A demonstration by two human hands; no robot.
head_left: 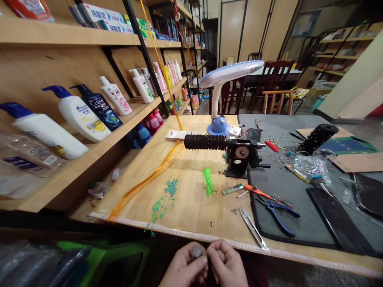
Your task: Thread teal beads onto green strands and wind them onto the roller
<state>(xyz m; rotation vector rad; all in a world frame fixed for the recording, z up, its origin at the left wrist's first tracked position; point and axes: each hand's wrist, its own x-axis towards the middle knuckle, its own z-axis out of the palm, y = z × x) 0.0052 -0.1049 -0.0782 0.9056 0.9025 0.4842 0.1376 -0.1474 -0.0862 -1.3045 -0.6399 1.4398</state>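
Just below the table's front edge, my left hand [188, 265] pinches a small greyish lump [196, 250] between thumb and fingers. My right hand [224, 263] is beside it, thumb and fingers pressed together; anything between them is too small to make out. Above the hands on the wooden table [185, 199] lie a small metal piece [212, 224], a bright green bundle of thread [208, 181] and scattered teal beads [171, 187]. A black hand-cranked winder [239, 157] with a ridged black roller [205, 142] stands farther back.
Orange threads [143, 179] cross the table's left side. Silver snips [251, 227], blue pliers [277, 215], an orange-handled tool [257, 191] and a lighter [232, 189] lie to the right, near a grey mat [269, 123]. A blue-white lamp [218, 125] stands behind; bottle shelves [143, 115] line the left.
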